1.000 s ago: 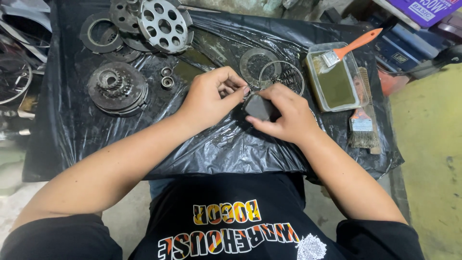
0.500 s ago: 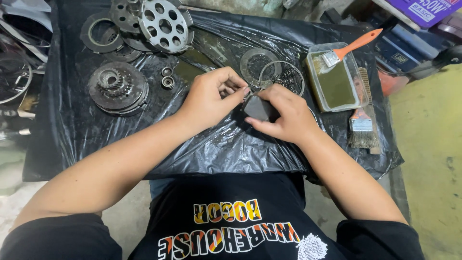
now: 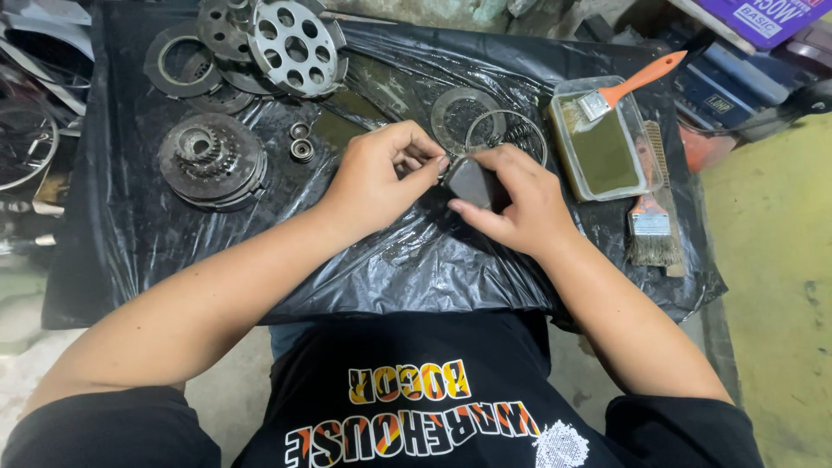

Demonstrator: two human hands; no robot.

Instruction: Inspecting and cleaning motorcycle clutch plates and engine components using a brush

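Note:
My right hand (image 3: 518, 201) grips a small dark block-shaped part (image 3: 471, 183) over the black plastic sheet (image 3: 416, 260). My left hand (image 3: 381, 178) meets it from the left, fingertips pinched on something small at the block's upper edge; what it pinches is hidden by the fingers. Both hands touch in the middle of the sheet. A thin wire ring with a coil spring (image 3: 511, 137) lies just behind my right hand, beside a flat round plate (image 3: 457, 114).
A toothed hub assembly (image 3: 211, 160) and two small bearings (image 3: 301, 143) lie at left. Perforated discs (image 3: 295, 43) and rings (image 3: 180, 65) sit at the back. A clear tray of murky liquid (image 3: 607, 152) holds an orange-handled brush (image 3: 637, 80); another brush (image 3: 652, 225) lies at right.

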